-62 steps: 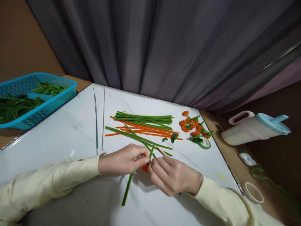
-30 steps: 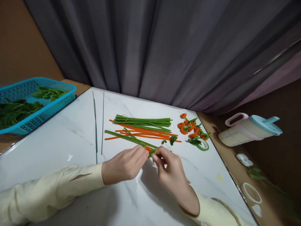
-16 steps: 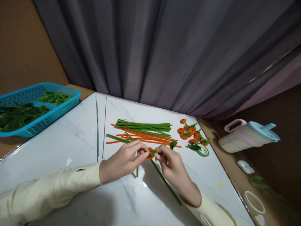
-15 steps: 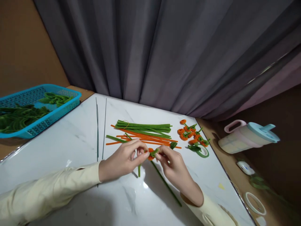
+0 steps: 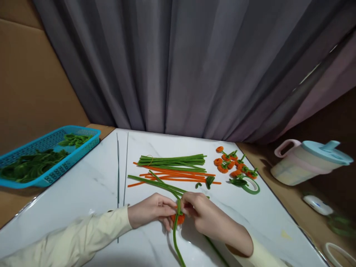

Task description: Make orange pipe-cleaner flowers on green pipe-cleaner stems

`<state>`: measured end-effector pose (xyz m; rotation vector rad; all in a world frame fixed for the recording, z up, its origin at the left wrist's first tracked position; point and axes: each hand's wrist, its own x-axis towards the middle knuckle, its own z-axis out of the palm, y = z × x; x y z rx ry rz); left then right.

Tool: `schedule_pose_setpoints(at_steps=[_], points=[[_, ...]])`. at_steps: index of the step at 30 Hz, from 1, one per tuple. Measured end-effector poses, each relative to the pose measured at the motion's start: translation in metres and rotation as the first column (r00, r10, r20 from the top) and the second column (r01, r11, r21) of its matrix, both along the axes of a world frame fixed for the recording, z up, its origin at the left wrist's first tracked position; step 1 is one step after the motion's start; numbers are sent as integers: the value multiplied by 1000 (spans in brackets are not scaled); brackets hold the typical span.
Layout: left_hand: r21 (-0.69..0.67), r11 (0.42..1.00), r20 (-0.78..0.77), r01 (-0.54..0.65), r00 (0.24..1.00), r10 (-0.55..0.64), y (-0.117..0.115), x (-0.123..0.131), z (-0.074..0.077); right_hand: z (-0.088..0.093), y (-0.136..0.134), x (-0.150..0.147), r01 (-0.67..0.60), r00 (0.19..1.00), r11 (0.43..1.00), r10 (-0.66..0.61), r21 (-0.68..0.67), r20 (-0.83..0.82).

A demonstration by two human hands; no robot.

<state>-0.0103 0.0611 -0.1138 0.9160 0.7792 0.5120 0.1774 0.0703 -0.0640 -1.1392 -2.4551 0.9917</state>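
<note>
My left hand [image 5: 155, 211] is closed on a small orange pumpkin [image 5: 180, 219] made of fuzzy pipe cleaner, low over the white table. A long green pipe cleaner [image 5: 175, 237] runs upright across the pumpkin and trails down toward me. With thumb and forefinger, my right hand [image 5: 203, 213] pinches this green stem at the pumpkin's top; its fingertips are partly hidden. Just beyond the hands, a green leaf [image 5: 210, 181] and a small green curl [image 5: 198, 185] lie on the table.
Green pipe cleaners [image 5: 172, 160] lie bundled behind loose orange ones [image 5: 178, 177]. Several finished pumpkins [image 5: 222, 167] and a roll of green tape [image 5: 251, 185] sit at right, near a tumbler [image 5: 300, 163]. Thin wires [image 5: 118, 170] and a blue basket [image 5: 75, 159] of green leaves are at left.
Both hands sit lower in the view, which has shifted. A long green pipe cleaner now crosses the pumpkin. The small green curl has come into sight on the table.
</note>
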Motion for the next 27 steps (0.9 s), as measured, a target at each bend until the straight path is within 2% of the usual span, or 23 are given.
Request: schedule_pose_setpoints(at_steps=[6, 11, 14, 18, 22, 27], points=[[-6, 1000, -8, -30, 1000, 30, 1, 0, 2, -5, -1, -3, 125, 991, 991, -123, -52, 45], [3, 998, -11, -63, 998, 63, 2, 0, 0, -12, 3, -6, 192, 975, 966, -207, -174, -75], [1, 997, -18, -82, 996, 82, 2, -1, -1, -17, 3, -9, 223, 965, 966, -238, -131, -109], [-33, 996, 58, -85, 995, 87, 2, -2, 1, -22, -1, -11, 215, 952, 974, -225, -68, -209], [-46, 998, 94, -52, 994, 56, 3, -2, 3, -21, -1, -12, 153, 938, 988, -146, -2, -315], [6, 999, 49, -48, 998, 47, 3, -3, 2, -19, 3, -10, 126, 944, 992, -116, 11, -308]])
